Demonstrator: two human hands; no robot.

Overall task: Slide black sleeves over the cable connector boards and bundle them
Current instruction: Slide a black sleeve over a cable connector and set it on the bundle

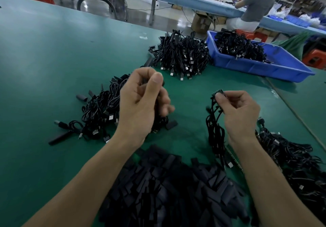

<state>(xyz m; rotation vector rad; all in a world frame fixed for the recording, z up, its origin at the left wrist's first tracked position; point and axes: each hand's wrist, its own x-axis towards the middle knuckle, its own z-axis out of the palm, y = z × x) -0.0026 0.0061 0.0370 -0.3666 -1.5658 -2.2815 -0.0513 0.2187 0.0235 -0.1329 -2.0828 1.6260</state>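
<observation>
My right hand (238,111) pinches a small connector board (217,92) at the top of a coiled black cable (214,131) that hangs down toward the green table. My left hand (142,101) is raised over the table with its fingers curled round something black, mostly hidden in the fist. A large heap of flat black sleeves (169,188) lies between my forearms at the near edge. A pile of sleeved cables (98,110) lies left of my left hand.
Another cable pile (181,54) sits farther back beside a blue bin (261,66) holding more cables. Loose cables (292,158) lie at the near right. A few stray sleeves (81,97) lie at the left. A person sits at a far bench (254,6).
</observation>
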